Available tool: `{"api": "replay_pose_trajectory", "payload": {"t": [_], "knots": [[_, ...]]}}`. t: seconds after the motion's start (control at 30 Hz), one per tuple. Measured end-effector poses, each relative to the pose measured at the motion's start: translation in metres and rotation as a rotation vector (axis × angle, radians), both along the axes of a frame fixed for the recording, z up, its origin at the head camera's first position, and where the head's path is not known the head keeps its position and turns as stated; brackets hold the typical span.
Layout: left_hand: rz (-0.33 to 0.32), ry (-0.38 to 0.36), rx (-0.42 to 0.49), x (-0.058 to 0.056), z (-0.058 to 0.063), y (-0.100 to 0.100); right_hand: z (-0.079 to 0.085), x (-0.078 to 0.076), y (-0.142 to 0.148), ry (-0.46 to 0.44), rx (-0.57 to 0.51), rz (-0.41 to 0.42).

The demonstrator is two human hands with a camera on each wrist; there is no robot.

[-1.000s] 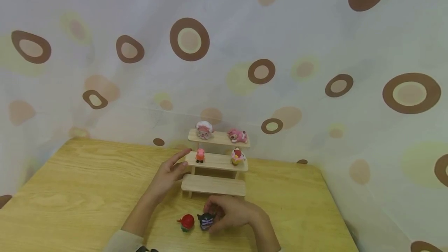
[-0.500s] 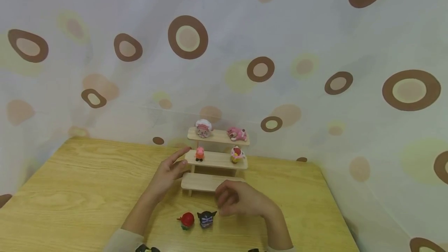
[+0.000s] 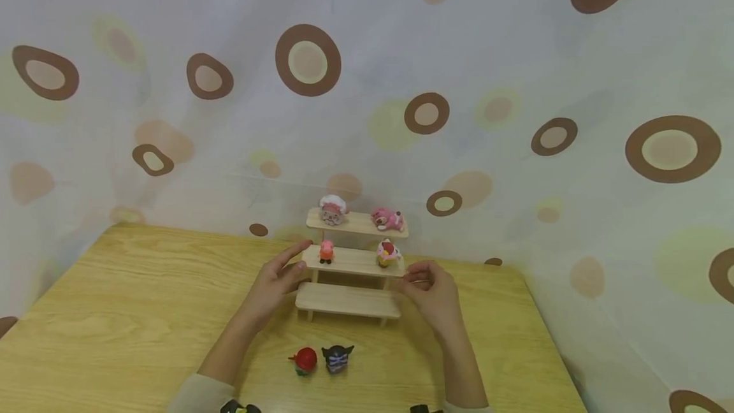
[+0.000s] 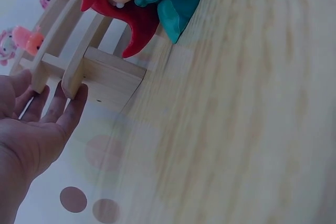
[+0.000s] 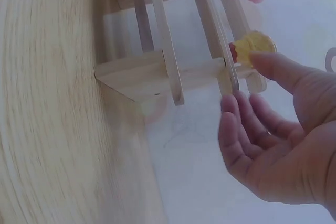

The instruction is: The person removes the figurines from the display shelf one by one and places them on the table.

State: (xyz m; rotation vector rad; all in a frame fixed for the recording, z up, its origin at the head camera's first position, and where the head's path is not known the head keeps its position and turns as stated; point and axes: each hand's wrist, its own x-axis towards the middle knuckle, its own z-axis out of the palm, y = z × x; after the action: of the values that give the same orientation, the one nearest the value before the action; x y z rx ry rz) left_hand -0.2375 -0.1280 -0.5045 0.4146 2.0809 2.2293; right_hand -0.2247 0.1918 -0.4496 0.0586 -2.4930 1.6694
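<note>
A three-tier wooden display shelf [image 3: 348, 299] stands on the table between my hands. My left hand [image 3: 275, 289] lies at its left side, fingertips touching the ends of the tiers. Over at the right end of the middle tier is my right hand [image 3: 434, 292], fingers loosely bent and fingertips against the wood. That tier bears a small pig figurine [image 3: 326, 252] in orange-red and a figurine with a yellow base [image 3: 387, 253]. On the top tier are a white-capped figurine [image 3: 332, 210] and a pink lying bear figurine [image 3: 388, 219].
In front of the shelf, a red-haired mermaid figurine [image 3: 305, 360] with a teal tail and a dark-eared figurine [image 3: 337, 358] with a purple bow are on the wooden table [image 3: 143, 311]. A patterned cloth [image 3: 367, 145] hangs behind the table.
My right hand has left the dark-eared figurine and moved up and right to the shelf's right end. The left hand has stayed at the left end.
</note>
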Motion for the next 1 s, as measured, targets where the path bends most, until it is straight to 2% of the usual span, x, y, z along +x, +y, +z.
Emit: {"api": "replay_pose_trajectory", "payload": {"t": [0.07, 0.17, 0.27, 0.37, 0.63, 1.0], "knots": [[0.004, 0.0, 0.001, -0.001, 0.0, 0.0, 0.001, -0.001, -0.002, 0.026, -0.042, -0.04], [0.005, 0.001, 0.005, -0.001, 0.0, 0.0, 0.002, -0.002, -0.007, 0.068, -0.137, -0.057], [0.008, 0.007, 0.011, -0.002, 0.0, 0.0, 0.002, -0.003, -0.011, 0.119, -0.23, -0.04], [0.01, 0.012, 0.013, -0.001, 0.0, 0.0, 0.002, -0.005, -0.014, 0.157, -0.278, -0.014], [0.012, 0.004, 0.011, -0.003, 0.0, 0.0, -0.004, -0.011, -0.022, 0.166, -0.339, 0.051], [0.019, 0.012, -0.011, 0.0, 0.0, 0.0, -0.008, -0.014, -0.037, 0.154, -0.303, -0.019]]}}
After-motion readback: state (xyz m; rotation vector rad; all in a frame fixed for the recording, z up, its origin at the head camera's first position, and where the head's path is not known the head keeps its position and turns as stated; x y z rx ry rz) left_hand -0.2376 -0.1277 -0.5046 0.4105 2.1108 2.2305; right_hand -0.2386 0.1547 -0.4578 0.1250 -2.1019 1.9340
